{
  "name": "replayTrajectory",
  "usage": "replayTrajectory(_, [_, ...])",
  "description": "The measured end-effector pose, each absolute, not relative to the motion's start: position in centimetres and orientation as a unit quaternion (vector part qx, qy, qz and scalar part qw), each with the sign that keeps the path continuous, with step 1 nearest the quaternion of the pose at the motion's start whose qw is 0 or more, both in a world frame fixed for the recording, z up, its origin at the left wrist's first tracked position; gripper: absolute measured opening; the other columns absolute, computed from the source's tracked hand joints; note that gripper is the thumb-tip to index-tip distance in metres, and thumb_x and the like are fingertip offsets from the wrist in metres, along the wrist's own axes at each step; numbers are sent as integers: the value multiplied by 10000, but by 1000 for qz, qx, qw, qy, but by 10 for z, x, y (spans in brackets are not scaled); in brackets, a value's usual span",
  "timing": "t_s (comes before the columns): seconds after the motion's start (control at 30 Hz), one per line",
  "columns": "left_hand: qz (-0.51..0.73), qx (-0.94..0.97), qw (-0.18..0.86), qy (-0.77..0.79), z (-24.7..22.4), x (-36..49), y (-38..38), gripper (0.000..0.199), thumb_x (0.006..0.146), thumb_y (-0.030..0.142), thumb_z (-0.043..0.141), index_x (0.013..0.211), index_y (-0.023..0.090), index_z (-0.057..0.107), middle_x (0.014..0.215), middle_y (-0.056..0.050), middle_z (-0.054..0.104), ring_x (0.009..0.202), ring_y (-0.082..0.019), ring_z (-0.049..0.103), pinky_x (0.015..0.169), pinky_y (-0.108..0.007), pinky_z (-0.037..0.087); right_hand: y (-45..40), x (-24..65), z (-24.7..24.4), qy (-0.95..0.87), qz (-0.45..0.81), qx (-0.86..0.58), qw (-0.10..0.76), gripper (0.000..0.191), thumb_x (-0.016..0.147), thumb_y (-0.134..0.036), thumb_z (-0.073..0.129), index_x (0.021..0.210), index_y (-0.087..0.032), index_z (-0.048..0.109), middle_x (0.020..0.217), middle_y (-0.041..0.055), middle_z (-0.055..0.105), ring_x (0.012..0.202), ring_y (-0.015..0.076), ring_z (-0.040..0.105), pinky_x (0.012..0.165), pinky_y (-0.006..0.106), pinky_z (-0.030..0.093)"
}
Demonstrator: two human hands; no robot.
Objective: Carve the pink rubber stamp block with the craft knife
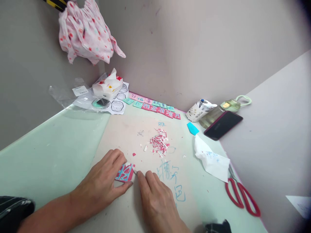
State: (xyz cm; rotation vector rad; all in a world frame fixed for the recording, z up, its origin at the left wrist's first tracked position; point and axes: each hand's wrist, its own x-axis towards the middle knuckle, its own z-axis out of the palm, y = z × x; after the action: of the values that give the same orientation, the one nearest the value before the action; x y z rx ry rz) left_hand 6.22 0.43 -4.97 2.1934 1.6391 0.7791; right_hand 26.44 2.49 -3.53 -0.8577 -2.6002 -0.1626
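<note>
My left hand [104, 178] is closed around the edges of a small red-and-white rubber block [125, 172] with blue drawn lines, pressing it flat on the beige board. My right hand [156, 197] is closed on a carving knife [135, 172]; only its thin metal tip shows, touching or very near the block's right edge, and the handle is hidden in the hand. Beyond the hands lies a heap of red and white shavings [160, 142]. A few loose scraps, such as a white chip [145, 148], are scattered around it.
Carved tiles with characters [155, 106] line the back edge. At back left are a tissue pack [108, 86] and printed sheets. On the right stand a white cup [199, 110], green bottle [211, 115], phone [223, 125], blue piece [192, 128], crumpled tissue [211, 160] and red-handled scissors [239, 194].
</note>
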Motion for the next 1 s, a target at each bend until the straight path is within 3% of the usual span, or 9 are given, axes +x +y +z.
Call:
replayTrajectory(0.17, [269,763,152,568,-49,62,5,155,910,212,584,985,219,448,977,-40,496,891,-252,509,748,-435,495,25,263,-34,-926,-49,-318,196,368,742,82,441,1010,-141,559,772,48,599,632,215,601,488,322,489])
replayTrajectory(1.0, [271,760,147,572,-50,62,4,164,901,207,588,1011,227,469,988,-42,515,907,-264,527,762,-422,491,28,261,-34,-928,-49,-322,183,373,719,70,516,1010,-162,540,798,44,593,660,226,590,497,336,471])
